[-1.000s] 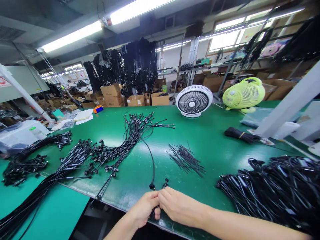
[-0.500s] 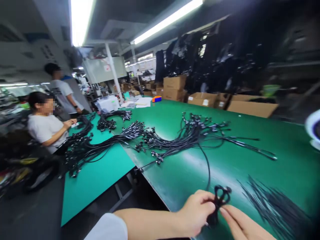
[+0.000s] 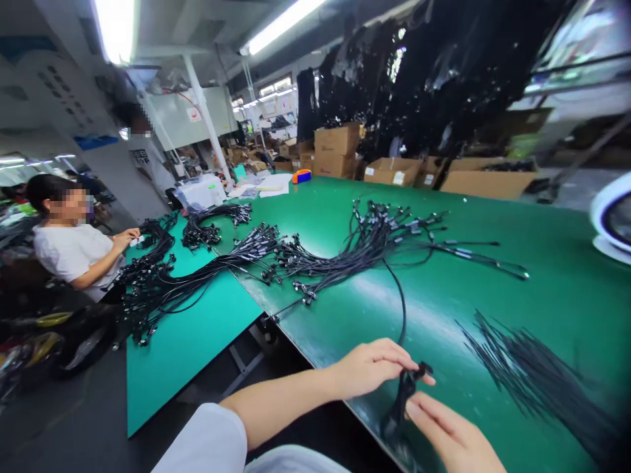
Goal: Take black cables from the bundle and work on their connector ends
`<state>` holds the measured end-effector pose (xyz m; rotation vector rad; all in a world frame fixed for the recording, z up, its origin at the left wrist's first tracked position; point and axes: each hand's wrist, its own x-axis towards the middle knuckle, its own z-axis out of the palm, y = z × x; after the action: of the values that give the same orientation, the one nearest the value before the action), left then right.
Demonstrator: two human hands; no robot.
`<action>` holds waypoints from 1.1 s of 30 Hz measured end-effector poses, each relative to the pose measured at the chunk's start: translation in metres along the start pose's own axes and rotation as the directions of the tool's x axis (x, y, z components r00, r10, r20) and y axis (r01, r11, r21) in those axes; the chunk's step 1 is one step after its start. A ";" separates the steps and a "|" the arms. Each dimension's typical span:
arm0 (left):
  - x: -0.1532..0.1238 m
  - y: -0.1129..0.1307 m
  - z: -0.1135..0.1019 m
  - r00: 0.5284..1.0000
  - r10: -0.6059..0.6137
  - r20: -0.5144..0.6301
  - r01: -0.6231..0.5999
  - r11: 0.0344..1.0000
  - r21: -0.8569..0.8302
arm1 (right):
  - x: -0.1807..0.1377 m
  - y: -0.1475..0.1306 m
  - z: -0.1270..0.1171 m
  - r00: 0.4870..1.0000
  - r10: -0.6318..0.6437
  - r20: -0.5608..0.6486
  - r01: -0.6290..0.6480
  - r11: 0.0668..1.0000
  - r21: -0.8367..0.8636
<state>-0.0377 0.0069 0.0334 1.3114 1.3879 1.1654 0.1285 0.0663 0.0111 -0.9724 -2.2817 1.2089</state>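
Note:
Between my two hands, over the near edge of the green table (image 3: 355,315), is a folded black cable (image 3: 405,393). My left hand (image 3: 369,369) reaches across from the left, its fingers closed around the upper part of the cable by a small dark connector. From the lower right, my right hand (image 3: 446,427) pinches the cable's side with thumb and fingers. The lower loops of the cable are blurred. A large pile of black cables (image 3: 345,256) lies beyond my hands. Thin black ties (image 3: 532,368) lie in a heap to the right.
More black cables (image 3: 197,282) lie on the lighter green table at left, where a person in a white shirt (image 3: 79,249) sits working. Cardboard boxes (image 3: 338,148) line the far edge. A white round device (image 3: 611,220) stands at right.
My left hand has moved from gripping the cable's side to reaching over its top. The cable's upper loops no longer stand spread out. The view has shifted slightly.

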 end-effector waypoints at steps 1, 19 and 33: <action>-0.005 0.008 -0.002 0.994 0.088 0.068 -0.089 0.996 0.025 | 0.000 -0.005 -0.001 1.000 -0.008 0.018 0.009 0.999 -0.041; -0.022 -0.006 0.023 0.961 -0.240 0.137 0.276 0.862 -0.425 | -0.008 -0.022 -0.009 0.824 -0.549 -0.138 0.188 0.495 -0.848; -0.021 -0.024 0.062 0.984 0.100 -0.148 -0.096 0.995 0.034 | -0.011 -0.021 0.003 0.894 0.198 -0.402 -0.032 0.923 0.383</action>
<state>0.0199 -0.0099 -0.0018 1.3467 1.4642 1.3395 0.1258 0.0483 0.0270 -1.1114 -1.5987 1.2566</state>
